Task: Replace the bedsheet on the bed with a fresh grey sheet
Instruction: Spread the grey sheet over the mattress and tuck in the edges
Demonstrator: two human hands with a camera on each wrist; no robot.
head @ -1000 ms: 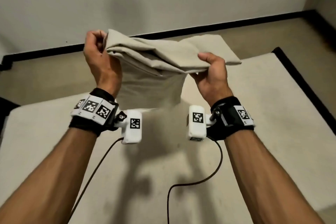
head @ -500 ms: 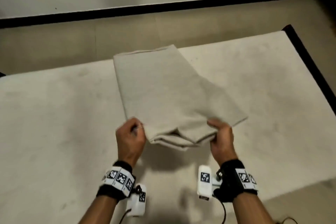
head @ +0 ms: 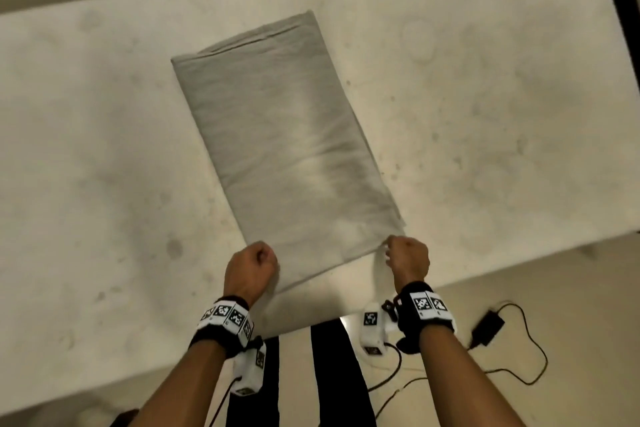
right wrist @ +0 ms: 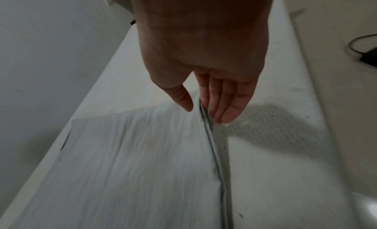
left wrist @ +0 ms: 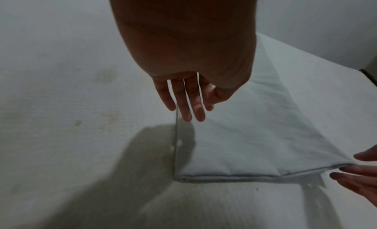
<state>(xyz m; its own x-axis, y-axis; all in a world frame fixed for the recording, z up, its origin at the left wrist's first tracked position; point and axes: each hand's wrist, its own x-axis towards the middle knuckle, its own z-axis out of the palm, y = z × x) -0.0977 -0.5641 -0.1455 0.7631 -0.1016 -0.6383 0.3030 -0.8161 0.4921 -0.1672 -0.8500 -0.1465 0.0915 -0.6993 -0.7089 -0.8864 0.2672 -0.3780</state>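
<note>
We see the folded grey sheet lying flat on the bare mattress. Our left hand hangs relaxed over its near-left corner; our right hand lightly pinches the near-right corner. The wristbands carry only square coded markers, no readable writing.

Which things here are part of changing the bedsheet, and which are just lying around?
Part of the job:
folded grey sheet
bare mattress
left hand, open beside the sheet's near corner
right hand, at the other near corner

Lying about:
black power adapter on the floor
</note>
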